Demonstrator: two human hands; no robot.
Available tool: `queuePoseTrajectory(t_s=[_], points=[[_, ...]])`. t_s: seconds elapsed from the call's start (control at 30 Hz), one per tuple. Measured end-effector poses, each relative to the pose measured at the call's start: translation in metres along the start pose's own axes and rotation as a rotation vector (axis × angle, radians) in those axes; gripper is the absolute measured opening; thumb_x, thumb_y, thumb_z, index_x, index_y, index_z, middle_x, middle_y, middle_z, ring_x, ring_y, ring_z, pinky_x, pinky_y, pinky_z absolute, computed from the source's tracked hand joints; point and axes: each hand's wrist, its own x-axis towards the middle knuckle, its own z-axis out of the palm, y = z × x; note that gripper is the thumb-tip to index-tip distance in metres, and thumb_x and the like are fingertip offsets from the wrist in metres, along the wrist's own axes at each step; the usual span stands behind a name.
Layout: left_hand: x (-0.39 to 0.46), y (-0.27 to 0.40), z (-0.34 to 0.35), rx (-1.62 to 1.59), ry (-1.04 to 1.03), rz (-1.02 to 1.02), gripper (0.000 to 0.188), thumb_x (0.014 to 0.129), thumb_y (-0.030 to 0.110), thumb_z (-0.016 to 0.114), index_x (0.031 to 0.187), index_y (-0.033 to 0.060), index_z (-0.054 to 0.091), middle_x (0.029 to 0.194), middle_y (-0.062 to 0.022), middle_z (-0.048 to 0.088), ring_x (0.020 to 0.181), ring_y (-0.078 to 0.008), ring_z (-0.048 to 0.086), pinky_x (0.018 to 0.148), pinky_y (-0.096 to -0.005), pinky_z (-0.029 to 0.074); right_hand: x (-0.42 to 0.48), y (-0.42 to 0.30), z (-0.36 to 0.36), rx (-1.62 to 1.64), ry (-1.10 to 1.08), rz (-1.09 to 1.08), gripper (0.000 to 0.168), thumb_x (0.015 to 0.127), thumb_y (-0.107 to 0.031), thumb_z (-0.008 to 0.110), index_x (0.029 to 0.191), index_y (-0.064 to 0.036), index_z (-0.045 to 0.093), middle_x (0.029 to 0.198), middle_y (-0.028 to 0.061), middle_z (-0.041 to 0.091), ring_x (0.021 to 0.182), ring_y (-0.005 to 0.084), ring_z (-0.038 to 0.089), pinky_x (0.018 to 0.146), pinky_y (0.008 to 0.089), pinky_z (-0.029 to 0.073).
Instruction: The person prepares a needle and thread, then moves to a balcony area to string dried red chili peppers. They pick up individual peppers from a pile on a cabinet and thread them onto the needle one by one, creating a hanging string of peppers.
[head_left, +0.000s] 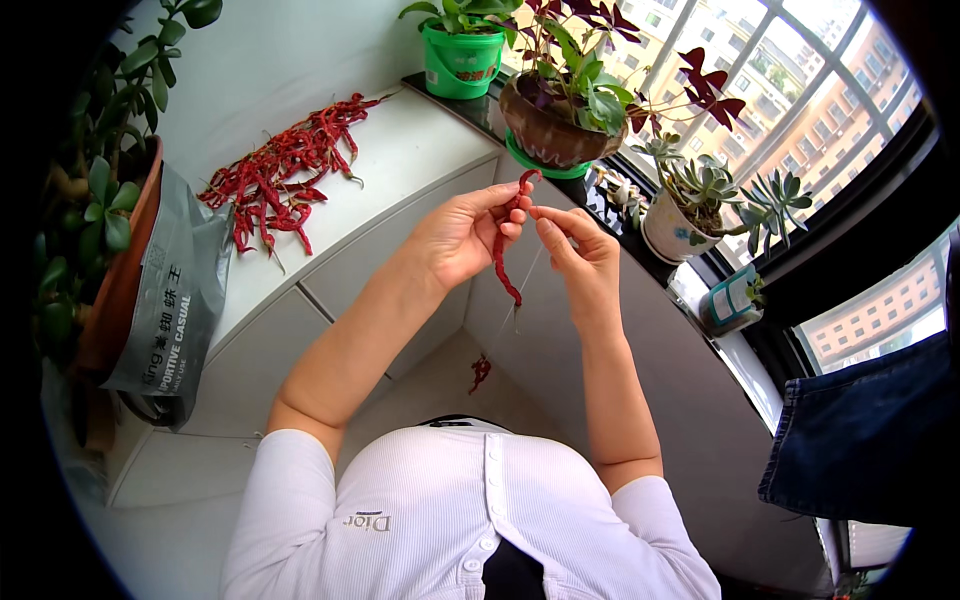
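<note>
My left hand (480, 225) holds a long, curled dried red chili pepper (505, 262), its stem end hanging down. Close beside it, my right hand (577, 244) pinches something small near the pepper's upper part; a needle may be between the fingertips, too small to tell. A thin pale thread (534, 266) runs down from that hand behind the pepper. Lower down, near the floor, a small cluster of red chilies (479, 373) hangs at the thread's lower end. A large pile of dried red chilies (289, 169) lies on the white cabinet top at the left.
The curved white cabinet (360, 225) stands ahead and left, with a grey bag (187, 300) around a planter (127, 277). Along the window ledge stand a green bucket pot (463, 64), a brown bowl planter (559, 139), a white succulent pot (675, 229) and a small jar (727, 304). Dark denim (862, 435) hangs right.
</note>
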Motion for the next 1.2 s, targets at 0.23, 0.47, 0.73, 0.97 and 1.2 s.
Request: queuePoseTrajectory(t_s=[0.23, 0.47, 0.73, 0.97, 1.2], points=[[0.0002, 0.0021, -0.0014, -0.01, 0.025, 0.02, 0.018, 0.084, 0.006, 0.06, 0.098, -0.0042, 0.054, 0.083, -0.0067, 0.056, 0.069, -0.0115, 0.052, 0.056, -0.0204, 0.045, 0.0035, -0.001, 0.0011, -0.002, -0.035, -0.01, 0.018, 0.084, -0.011, 0.061, 0.099, -0.001, 0.067, 0.072, -0.0033, 0.044, 0.068, 0.0039, 0.042, 0.057, 0.0195, 0.032], [0.0006, 0.0024, -0.002, 0.025, 0.035, 0.038, 0.018, 0.083, 0.006, 0.061, 0.097, -0.0037, 0.055, 0.081, -0.0058, 0.056, 0.068, -0.0109, 0.052, 0.057, -0.0199, 0.045, 0.0067, 0.0004, 0.0026, 0.065, -0.037, 0.008, 0.019, 0.085, -0.011, 0.06, 0.099, -0.001, 0.066, 0.071, -0.0042, 0.043, 0.064, 0.0032, 0.04, 0.054, 0.0196, 0.029], [0.0004, 0.0038, -0.0011, 0.06, 0.044, 0.062, 0.018, 0.082, 0.007, 0.062, 0.095, -0.0039, 0.056, 0.08, -0.0056, 0.056, 0.067, -0.0107, 0.052, 0.057, -0.0199, 0.045, 0.0081, -0.002, 0.0034, 0.08, -0.048, 0.045, 0.019, 0.085, -0.012, 0.059, 0.099, -0.001, 0.066, 0.071, -0.004, 0.044, 0.058, 0.003, 0.038, 0.051, 0.0189, 0.028], [-0.0006, 0.0037, -0.005, 0.118, -0.001, 0.084, 0.017, 0.084, 0.009, 0.06, 0.095, -0.0025, 0.057, 0.08, -0.0055, 0.058, 0.066, -0.011, 0.053, 0.056, -0.021, 0.043, 0.0074, -0.0002, 0.0022, 0.095, -0.058, 0.043, 0.019, 0.084, -0.011, 0.059, 0.098, -0.002, 0.067, 0.073, -0.0026, 0.048, 0.058, 0.004, 0.041, 0.052, 0.0184, 0.031], [-0.0045, 0.0033, -0.0068, 0.235, -0.006, 0.108, 0.012, 0.083, 0.011, 0.06, 0.09, 0.0012, 0.058, 0.079, -0.004, 0.059, 0.066, -0.0097, 0.053, 0.055, -0.0213, 0.04, 0.0038, -0.0017, 0.0018, 0.116, -0.068, 0.033, 0.018, 0.085, -0.01, 0.059, 0.098, -0.002, 0.067, 0.074, -0.0023, 0.049, 0.062, 0.0047, 0.043, 0.054, 0.0187, 0.034]])
